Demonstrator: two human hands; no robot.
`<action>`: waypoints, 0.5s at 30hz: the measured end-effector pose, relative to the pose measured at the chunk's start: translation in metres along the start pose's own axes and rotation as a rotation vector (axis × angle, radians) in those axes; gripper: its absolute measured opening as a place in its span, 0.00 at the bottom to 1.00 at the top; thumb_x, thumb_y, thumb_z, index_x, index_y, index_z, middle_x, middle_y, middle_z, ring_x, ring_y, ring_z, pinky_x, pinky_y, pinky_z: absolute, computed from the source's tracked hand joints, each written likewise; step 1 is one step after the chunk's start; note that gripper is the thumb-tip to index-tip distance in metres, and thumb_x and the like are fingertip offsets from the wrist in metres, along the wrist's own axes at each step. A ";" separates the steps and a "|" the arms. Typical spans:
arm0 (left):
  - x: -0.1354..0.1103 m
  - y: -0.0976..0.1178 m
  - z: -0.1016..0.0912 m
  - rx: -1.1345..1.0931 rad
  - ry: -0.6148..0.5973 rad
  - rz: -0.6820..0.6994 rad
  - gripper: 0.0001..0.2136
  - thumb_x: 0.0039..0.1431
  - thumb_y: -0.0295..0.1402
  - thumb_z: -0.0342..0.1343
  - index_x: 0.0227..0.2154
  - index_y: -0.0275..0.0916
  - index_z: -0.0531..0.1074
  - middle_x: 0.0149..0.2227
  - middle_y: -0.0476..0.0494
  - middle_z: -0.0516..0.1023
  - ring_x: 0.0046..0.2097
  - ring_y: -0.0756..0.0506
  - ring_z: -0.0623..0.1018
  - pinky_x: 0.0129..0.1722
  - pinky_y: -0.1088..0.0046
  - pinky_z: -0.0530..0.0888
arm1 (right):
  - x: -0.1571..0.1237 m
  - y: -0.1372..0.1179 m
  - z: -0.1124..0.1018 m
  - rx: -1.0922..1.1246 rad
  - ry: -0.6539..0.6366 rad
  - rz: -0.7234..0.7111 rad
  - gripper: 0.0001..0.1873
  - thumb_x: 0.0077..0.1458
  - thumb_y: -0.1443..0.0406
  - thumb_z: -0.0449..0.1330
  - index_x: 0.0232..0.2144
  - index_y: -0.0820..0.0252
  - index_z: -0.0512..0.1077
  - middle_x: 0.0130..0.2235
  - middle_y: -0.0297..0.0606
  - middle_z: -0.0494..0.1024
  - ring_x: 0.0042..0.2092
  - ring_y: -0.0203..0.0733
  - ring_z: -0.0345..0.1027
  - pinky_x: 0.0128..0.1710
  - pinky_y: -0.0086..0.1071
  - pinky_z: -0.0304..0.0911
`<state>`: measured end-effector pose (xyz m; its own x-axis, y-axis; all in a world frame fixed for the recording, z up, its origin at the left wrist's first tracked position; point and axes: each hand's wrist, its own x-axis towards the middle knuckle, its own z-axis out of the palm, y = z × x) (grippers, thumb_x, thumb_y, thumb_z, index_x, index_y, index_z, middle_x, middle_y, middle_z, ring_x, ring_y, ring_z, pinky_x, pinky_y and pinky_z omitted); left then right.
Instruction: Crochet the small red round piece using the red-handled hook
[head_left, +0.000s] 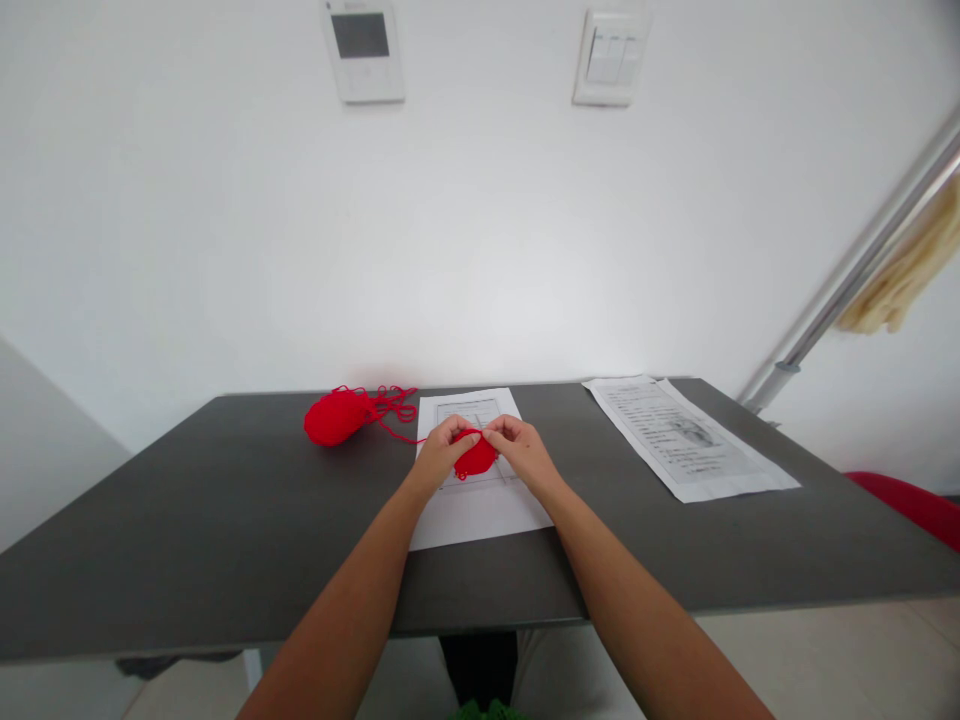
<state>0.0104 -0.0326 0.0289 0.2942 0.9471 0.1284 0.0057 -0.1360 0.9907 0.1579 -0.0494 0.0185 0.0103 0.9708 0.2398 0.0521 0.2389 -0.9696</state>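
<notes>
A small rounded piece of red yarn work is pinched at its upper edge between both hands, with a short loop hanging below. My left hand is closed on its left side, and a strand of yarn runs to that hand from the left. My right hand is closed at its right edge, with a thin pale crochet hook slanting past the fingers; its tip is too small to make out. Beneath the hands lies a printed sheet. To the left rests a red ball of yarn with loose, tangled strands.
The dark grey table reaches back to a white wall. Several printed pages lie at the right. Beyond the table's right edge are a red curved object and a metal pole. A panel and switches are on the wall.
</notes>
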 end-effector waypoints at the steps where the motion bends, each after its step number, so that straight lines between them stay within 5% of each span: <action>1: 0.000 0.000 0.000 -0.004 -0.002 -0.001 0.10 0.44 0.37 0.60 0.25 0.38 0.66 0.20 0.54 0.70 0.21 0.53 0.68 0.21 0.78 0.63 | 0.000 0.000 0.000 -0.003 0.004 -0.001 0.08 0.44 0.61 0.58 0.22 0.60 0.67 0.18 0.28 0.66 0.21 0.32 0.58 0.22 0.27 0.54; 15: 0.002 -0.002 -0.001 -0.033 -0.020 0.006 0.08 0.44 0.35 0.57 0.25 0.38 0.66 0.20 0.54 0.70 0.21 0.52 0.68 0.21 0.77 0.63 | 0.001 0.002 0.000 0.008 0.005 -0.014 0.08 0.45 0.61 0.58 0.25 0.60 0.69 0.19 0.28 0.66 0.22 0.33 0.58 0.24 0.28 0.54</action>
<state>0.0099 -0.0306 0.0271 0.3131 0.9403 0.1337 -0.0279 -0.1316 0.9909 0.1577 -0.0481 0.0163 0.0146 0.9672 0.2536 0.0443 0.2527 -0.9665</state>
